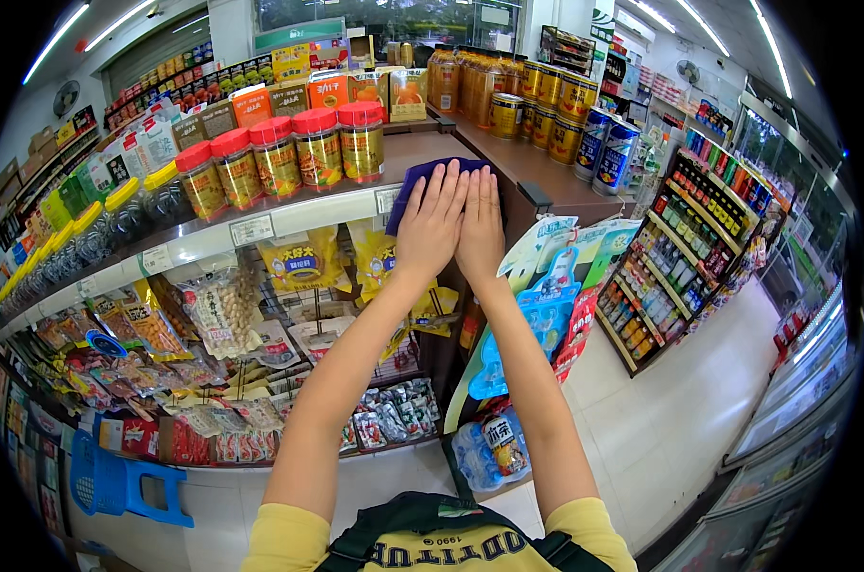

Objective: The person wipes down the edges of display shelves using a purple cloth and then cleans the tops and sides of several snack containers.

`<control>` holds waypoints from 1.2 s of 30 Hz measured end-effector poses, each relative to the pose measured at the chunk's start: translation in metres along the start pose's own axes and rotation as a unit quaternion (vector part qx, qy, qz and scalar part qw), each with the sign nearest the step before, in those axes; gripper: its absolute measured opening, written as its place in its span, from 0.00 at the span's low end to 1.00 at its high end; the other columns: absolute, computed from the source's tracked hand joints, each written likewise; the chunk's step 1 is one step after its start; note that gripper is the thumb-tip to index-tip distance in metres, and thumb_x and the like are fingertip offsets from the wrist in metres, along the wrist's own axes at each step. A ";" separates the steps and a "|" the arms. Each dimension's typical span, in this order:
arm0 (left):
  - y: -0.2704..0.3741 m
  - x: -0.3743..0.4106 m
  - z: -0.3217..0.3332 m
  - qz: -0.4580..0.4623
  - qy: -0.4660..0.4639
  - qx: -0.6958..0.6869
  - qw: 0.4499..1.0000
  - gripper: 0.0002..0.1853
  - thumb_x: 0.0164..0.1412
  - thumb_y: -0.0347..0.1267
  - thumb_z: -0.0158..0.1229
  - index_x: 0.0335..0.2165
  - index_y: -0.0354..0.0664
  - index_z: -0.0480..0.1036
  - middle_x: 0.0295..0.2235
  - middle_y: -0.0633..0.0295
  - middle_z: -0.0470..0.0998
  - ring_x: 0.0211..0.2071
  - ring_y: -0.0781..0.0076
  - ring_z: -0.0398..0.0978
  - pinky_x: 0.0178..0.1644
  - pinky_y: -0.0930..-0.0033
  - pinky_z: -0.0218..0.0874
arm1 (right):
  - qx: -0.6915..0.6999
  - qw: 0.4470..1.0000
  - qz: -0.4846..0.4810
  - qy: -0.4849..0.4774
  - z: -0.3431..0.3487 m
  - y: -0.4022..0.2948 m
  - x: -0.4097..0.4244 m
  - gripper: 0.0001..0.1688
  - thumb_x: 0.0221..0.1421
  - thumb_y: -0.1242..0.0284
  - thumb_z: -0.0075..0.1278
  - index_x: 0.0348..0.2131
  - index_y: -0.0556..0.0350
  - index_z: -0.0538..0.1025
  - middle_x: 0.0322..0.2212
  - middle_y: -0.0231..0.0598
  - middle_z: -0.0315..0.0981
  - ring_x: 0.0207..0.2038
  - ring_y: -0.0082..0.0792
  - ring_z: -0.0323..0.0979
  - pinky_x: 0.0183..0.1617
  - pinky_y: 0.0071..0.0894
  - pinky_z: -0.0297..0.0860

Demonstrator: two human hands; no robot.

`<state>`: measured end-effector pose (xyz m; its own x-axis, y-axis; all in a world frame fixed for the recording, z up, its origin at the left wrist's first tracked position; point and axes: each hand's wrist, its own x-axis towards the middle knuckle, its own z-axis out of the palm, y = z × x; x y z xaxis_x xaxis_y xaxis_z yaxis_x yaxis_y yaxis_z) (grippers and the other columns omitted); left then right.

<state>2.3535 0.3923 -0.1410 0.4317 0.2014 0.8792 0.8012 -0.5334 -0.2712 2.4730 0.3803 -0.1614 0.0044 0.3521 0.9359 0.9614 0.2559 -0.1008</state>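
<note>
A dark purple cloth [412,187] lies at the right end of the top shelf [421,146], partly hidden under both my hands. My left hand [435,218] holds it down flat, fingers stretched forward. Close against it, my right hand [482,222] presses on the cloth's right side by the dark corner of the shelf. To the left of the cloth stand several jars with red lids [361,143]. A price-tag strip [296,214] runs along the shelf's front edge, just below the cloth.
Gold cans [566,139] and blue cans [616,157] stand on the brown counter to the right. Bagged snacks [303,259] hang below the shelf. A blue toy pack [528,336] hangs by my right forearm. A blue plastic stool [121,472] stands at lower left.
</note>
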 end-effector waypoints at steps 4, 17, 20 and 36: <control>-0.004 -0.002 -0.005 0.014 -0.013 -0.009 1.000 0.33 0.65 0.39 0.48 0.66 0.43 0.59 0.69 0.58 0.56 0.70 0.62 0.52 0.73 0.57 0.40 | -0.029 1.000 0.003 -0.012 0.001 -0.004 -0.005 0.37 0.62 0.74 0.42 0.67 0.67 0.56 0.69 0.57 0.48 0.72 0.53 0.46 0.73 0.54 0.45; -0.022 -0.016 -0.024 0.007 -0.021 -0.021 1.000 0.33 0.64 0.38 0.49 0.66 0.43 0.59 0.68 0.57 0.57 0.69 0.63 0.53 0.72 0.56 0.41 | -0.050 0.998 -0.009 -0.033 -0.002 -0.028 -0.006 0.38 0.60 0.74 0.43 0.66 0.69 0.57 0.68 0.59 0.49 0.72 0.54 0.46 0.74 0.54 0.43; -0.041 -0.028 -0.035 -0.004 -0.023 -0.021 1.000 0.33 0.65 0.39 0.49 0.66 0.45 0.60 0.69 0.59 0.57 0.69 0.64 0.53 0.72 0.57 0.42 | -0.027 0.999 -0.036 -0.028 0.005 -0.049 -0.006 0.38 0.59 0.75 0.42 0.67 0.69 0.56 0.69 0.59 0.48 0.72 0.53 0.45 0.74 0.53 0.43; -0.176 -0.119 -0.122 -0.091 -0.025 0.010 0.995 0.34 0.64 0.39 0.50 0.66 0.46 0.60 0.69 0.59 0.56 0.69 0.60 0.53 0.72 0.52 0.42 | 0.056 0.988 -0.141 -0.031 0.055 -0.214 0.000 0.37 0.58 0.74 0.44 0.66 0.64 0.60 0.68 0.51 0.52 0.72 0.46 0.48 0.74 0.50 0.44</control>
<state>2.1101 0.3619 -0.1495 0.2978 0.3344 0.8941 0.8761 -0.4678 -0.1169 2.2519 0.3753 -0.1581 -0.2800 0.3053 0.9101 0.8857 0.4479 0.1223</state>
